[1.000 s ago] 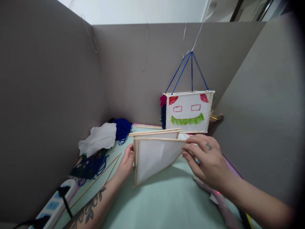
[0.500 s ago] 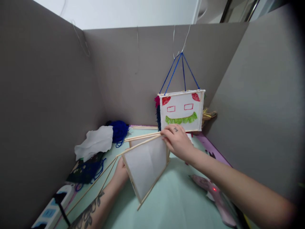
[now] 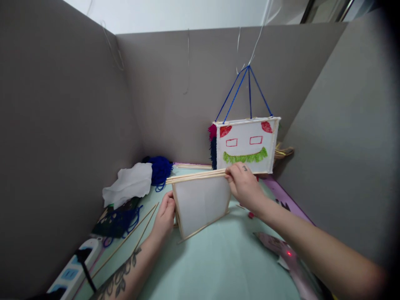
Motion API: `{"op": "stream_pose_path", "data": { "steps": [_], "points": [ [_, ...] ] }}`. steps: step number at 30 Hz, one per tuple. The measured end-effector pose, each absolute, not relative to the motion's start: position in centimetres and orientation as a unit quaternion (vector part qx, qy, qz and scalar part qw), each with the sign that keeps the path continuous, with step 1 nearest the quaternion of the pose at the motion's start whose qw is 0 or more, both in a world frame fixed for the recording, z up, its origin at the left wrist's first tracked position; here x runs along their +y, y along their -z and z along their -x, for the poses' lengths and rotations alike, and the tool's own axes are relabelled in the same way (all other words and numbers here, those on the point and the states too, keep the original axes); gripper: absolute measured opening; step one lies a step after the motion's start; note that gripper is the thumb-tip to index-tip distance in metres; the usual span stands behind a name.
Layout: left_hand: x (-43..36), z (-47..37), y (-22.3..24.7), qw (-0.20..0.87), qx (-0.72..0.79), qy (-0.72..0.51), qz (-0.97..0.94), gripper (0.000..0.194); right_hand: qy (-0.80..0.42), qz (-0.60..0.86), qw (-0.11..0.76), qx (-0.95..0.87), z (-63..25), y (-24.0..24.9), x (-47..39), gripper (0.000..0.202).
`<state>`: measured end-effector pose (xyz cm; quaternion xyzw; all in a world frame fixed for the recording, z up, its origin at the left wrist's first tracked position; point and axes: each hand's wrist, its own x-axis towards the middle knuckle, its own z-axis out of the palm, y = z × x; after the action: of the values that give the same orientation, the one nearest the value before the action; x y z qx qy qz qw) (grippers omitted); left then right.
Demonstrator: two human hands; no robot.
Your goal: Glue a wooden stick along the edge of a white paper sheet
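Between my hands stands a wooden-stick frame with white paper sides (image 3: 201, 204), tilted a little, its lower edge near the green tabletop. My left hand (image 3: 165, 212) is closed around its left side; some fingers are hidden behind it. At the top right corner, my right hand (image 3: 242, 183) pinches the thin wooden sticks (image 3: 196, 176) that run along the upper edge. Behind my right hand hangs a white paper lantern (image 3: 245, 143) on blue cords, with red shapes and a green fringe drawn on its face.
A pink glue gun (image 3: 281, 250) with a red light lies at right. To the left are a power strip (image 3: 76, 266), loose wooden sticks (image 3: 125, 239), white paper (image 3: 129, 185) and blue yarn (image 3: 159, 168). Grey partitions (image 3: 165, 91) enclose the table (image 3: 215, 266).
The paper frame has turned more upright and its sticks now lie together along the top edge. My left hand has come up to its left side. The view has shifted slightly.
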<state>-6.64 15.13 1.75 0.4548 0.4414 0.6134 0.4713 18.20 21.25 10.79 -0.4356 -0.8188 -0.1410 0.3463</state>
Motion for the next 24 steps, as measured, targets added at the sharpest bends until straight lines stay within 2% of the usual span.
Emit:
{"op": "stream_pose_path", "data": {
  "steps": [3, 8, 10, 13, 16, 19, 21, 24],
  "points": [
    [14.8, 6.1, -2.0, 0.427, 0.444, -0.612, -0.496, 0.044, 0.155, 0.458, 0.345, -0.805, -17.8, -10.7, 21.3, 0.009],
    [14.8, 5.9, -2.8, 0.372, 0.473, -0.612, -0.513, 0.042, 0.168, 0.447, 0.402, -0.781, -18.3, -10.2, 19.4, 0.009],
    [14.9, 6.2, -2.8, 0.355, 0.485, -0.611, -0.515, 0.041, 0.087, 0.47, 0.347, -0.807, -18.8, -9.1, 18.5, 0.014],
    [15.0, 6.6, -2.8, 0.34, 0.493, -0.608, -0.521, 0.041, -0.099, 0.571, 0.259, -0.773, -19.6, -6.9, 18.3, 0.021],
    [14.9, 7.0, -2.8, 0.336, 0.494, -0.607, -0.524, 0.042, -0.254, 0.595, 0.299, -0.701, -19.9, -5.3, 19.5, 0.043],
    [14.9, 7.6, -2.7, 0.337, 0.487, -0.601, -0.537, 0.041, -0.421, 0.472, 0.383, -0.673, -19.6, -5.1, 20.7, 0.056],
    [14.9, 8.1, -2.6, 0.328, 0.485, -0.598, -0.547, 0.041, -0.513, 0.382, 0.401, -0.656, -19.3, -5.3, 21.2, 0.058],
    [14.6, 8.5, -2.6, 0.303, 0.502, -0.589, -0.556, 0.044, -0.552, 0.331, 0.398, -0.654, -19.1, -5.4, 21.1, 0.053]
  ]
}}
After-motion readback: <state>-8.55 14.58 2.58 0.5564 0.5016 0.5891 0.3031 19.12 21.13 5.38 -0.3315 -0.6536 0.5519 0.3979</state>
